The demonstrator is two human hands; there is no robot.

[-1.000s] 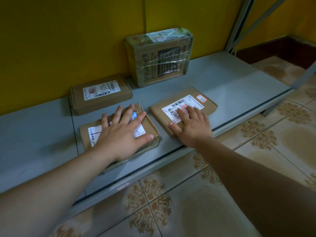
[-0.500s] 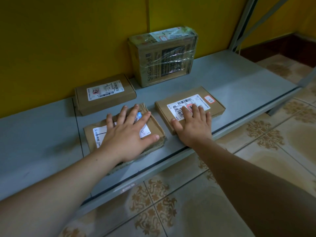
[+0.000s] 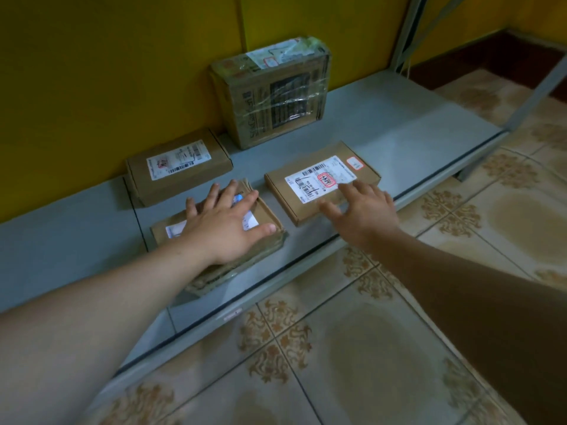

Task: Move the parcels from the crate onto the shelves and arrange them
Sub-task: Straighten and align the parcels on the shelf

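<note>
Four parcels sit on the grey metal shelf point(image 3: 399, 130). L hand point(image 3: 224, 228) lies flat, fingers straight & spread, palm down on the crumpled brown cardboard parcel point(image 3: 266, 213) w/ white label at the front edge: pressing, not gripping. R hand point(image 3: 365, 210) is loose & spread, grasping nothing, over the near corner of the flat brown cardboard box point(image 3: 319, 179) w/ barcode label just beside it; contact unclear. At the back, against the yellow wall point(image 3: 122, 72): small brown labelled box point(image 3: 179, 165) on the left, tall tape-wrapped carton point(image 3: 273, 93) upright to its right. Patterned tile floor point(image 3: 337, 348) below.
</note>
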